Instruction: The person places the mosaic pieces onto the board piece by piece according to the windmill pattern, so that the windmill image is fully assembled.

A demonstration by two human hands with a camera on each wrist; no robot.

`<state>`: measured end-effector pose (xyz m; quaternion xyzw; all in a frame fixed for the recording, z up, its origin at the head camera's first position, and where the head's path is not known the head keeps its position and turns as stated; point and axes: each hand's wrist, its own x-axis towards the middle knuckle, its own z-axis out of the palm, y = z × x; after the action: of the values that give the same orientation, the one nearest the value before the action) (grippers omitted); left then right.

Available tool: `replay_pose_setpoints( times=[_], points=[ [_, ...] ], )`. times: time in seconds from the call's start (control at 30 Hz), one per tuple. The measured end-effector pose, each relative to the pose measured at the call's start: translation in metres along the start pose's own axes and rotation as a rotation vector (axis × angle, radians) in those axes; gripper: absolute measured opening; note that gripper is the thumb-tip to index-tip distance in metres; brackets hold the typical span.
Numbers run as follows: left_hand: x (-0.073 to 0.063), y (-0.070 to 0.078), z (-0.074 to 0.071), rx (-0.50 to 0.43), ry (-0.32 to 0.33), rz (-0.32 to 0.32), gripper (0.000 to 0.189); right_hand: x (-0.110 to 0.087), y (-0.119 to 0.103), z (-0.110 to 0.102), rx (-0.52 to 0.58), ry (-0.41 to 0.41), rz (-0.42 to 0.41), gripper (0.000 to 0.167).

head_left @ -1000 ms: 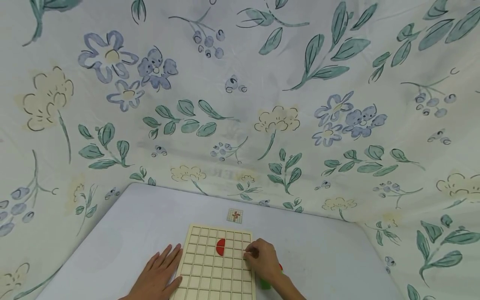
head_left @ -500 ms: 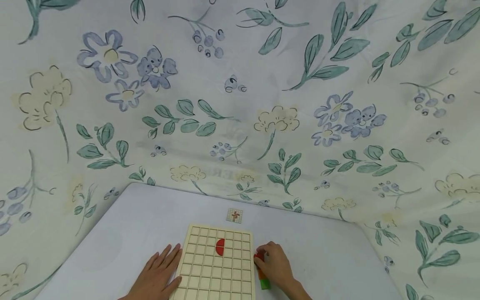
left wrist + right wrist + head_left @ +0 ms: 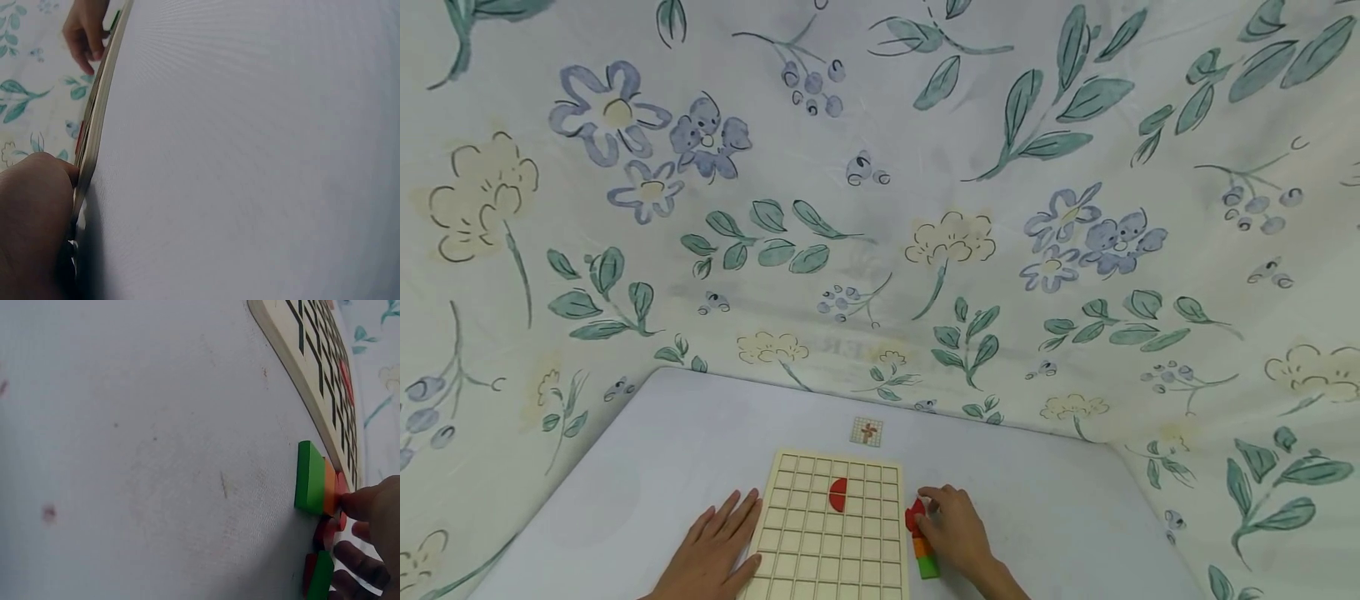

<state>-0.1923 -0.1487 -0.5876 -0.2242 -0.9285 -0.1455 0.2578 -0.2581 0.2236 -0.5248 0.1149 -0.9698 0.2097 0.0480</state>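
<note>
A cream gridded board (image 3: 820, 567) lies on the white table. Two red quarter-round blocks, joined as a half disc (image 3: 838, 495), sit in its upper cells. My left hand (image 3: 711, 546) rests along the board's left edge, fingers straight; in the left wrist view its thumb side (image 3: 37, 212) meets the board's edge. Right of the board, my right hand (image 3: 957, 533) pinches a red block (image 3: 913, 517) with thumb and curled fingers. An orange block (image 3: 922, 547) and a green block (image 3: 928, 567) line up below. In the right wrist view the thumb touches red beside the green block (image 3: 309, 478).
Beyond the board lies a small pattern card (image 3: 867, 432) with a pinwheel-like picture on a grid. Near the right fingertips are a dark red block (image 3: 325, 532) and another green block (image 3: 322, 575). Floral cloth (image 3: 880, 250) hangs behind the table's far edge.
My right hand has moved right from the board's right edge to the row of coloured blocks, and its fingers have come down on the red one. My left hand stays in place.
</note>
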Motion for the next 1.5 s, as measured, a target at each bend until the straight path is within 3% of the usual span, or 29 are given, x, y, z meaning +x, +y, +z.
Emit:
replay_pose_setpoints(
  times=[0.27, 0.63, 0.97, 1.13, 1.5],
  points=[
    [0.001, 0.001, -0.001, -0.003, -0.003, 0.001, 0.068, 0.004, 0.001, 0.002, 0.027, -0.025, 0.012, 0.012],
    [0.000, 0.000, 0.000, -0.002, 0.008, 0.006, 0.073, 0.008, -0.006, 0.004, 0.184, -0.014, 0.033, 0.020],
    [-0.002, -0.002, 0.004, 0.025, 0.062, 0.025, 0.074, 0.010, -0.014, 0.005, 0.328, 0.033, -0.062, 0.023],
    [-0.001, -0.002, 0.004, 0.031, 0.050, 0.027, 0.072, 0.013, -0.018, 0.008, 0.386, 0.020, -0.067, 0.022],
    [0.000, -0.001, 0.003, 0.032, 0.041, 0.020, 0.072, 0.020, -0.033, 0.014, 0.528, 0.055, -0.178, 0.020]
  ],
)
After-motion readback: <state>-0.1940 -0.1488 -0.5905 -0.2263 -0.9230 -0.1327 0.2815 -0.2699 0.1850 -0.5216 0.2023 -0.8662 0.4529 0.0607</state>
